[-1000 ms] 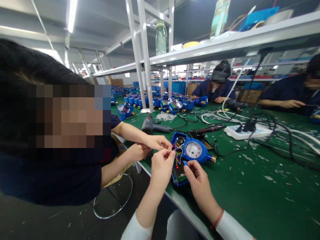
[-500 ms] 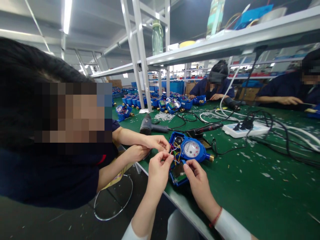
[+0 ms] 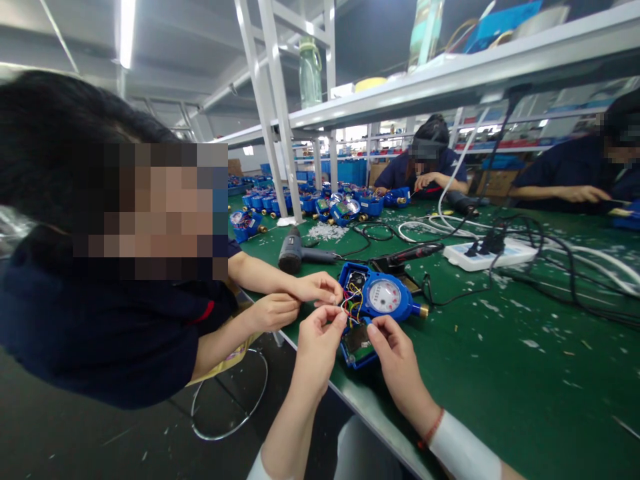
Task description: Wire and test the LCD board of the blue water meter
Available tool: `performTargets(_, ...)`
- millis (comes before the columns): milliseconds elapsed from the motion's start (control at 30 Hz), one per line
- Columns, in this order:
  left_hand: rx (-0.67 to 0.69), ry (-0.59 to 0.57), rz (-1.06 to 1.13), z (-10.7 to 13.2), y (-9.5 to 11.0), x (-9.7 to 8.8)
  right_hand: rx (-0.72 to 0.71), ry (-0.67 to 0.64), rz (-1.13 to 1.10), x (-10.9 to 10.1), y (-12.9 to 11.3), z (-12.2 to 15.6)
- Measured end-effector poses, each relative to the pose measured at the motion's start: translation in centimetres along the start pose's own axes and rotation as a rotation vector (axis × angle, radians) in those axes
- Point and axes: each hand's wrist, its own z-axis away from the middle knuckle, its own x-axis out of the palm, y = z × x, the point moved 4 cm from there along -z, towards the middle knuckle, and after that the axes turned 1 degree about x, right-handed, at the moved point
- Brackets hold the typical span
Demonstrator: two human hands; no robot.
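Observation:
A blue water meter with a round dial and a brass end lies near the bench's front edge. Its open compartment is full of thin coloured wires. In front of it is a blue housing with a green circuit board, joined to it by wires. My left hand is closed, thumb and fingertips pinching thin wires. My right hand grips the housing's upper right edge between thumb and fingers. A co-worker's hand reaches to the same wires from the left; the co-worker's other hand is just below.
A heat gun lies behind the co-worker's hands. A soldering iron rests behind the meter. To the right are a white power strip and tangled cables. Several more meters stand by the shelf post. Two people work across the bench.
The view has shifted slightly. The co-worker on the left has moved their head a little, and their lower hand has drawn slightly away from the other. My hands hold nearly the same pose.

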Motion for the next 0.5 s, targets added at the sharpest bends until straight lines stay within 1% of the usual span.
performTargets(233,0.044,0.035,-0.035,-0.04,-0.28,0.08,0.003,-0.002,-0.015,0.06,-0.25,-0.08)
performTargets(433,0.106,0.072,-0.115,0.36,0.29,0.46,-0.014,-0.003,0.021,0.12,-0.27,-0.08)
performTargets(500,0.121,0.061,-0.133,0.53,0.39,0.59,-0.024,-0.003,0.042,0.10,-0.26,-0.03)
